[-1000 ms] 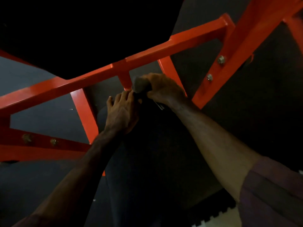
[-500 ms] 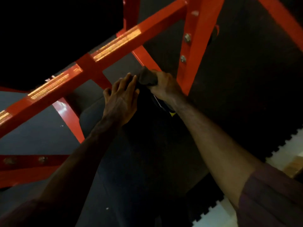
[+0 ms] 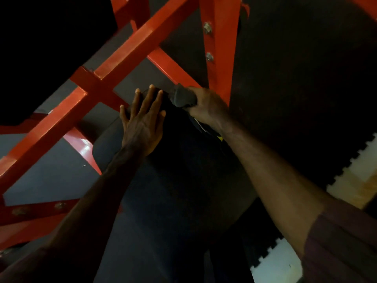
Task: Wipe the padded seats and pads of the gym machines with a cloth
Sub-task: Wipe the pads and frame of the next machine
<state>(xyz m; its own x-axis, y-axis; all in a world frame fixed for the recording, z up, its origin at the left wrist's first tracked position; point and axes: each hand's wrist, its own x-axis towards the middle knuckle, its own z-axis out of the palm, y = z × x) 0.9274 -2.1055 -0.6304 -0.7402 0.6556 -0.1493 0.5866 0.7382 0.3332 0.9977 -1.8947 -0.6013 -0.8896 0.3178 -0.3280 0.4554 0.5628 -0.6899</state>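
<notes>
- Dark pad (image 3: 173,190) runs up the middle of the view, under both forearms.
- Left hand (image 3: 142,123) lies flat on the pad's top end, fingers straight and spread.
- Right hand (image 3: 206,105) grips a bunched grey cloth (image 3: 183,97), pressed at the pad's top edge, just beside the left fingertips.
- Red frame (image 3: 122,54) crosses behind the pad.

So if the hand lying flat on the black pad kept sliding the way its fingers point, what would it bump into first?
Probably the orange frame bar just past the black pad's far end; the left hand points there, though depth is unclear.
</notes>
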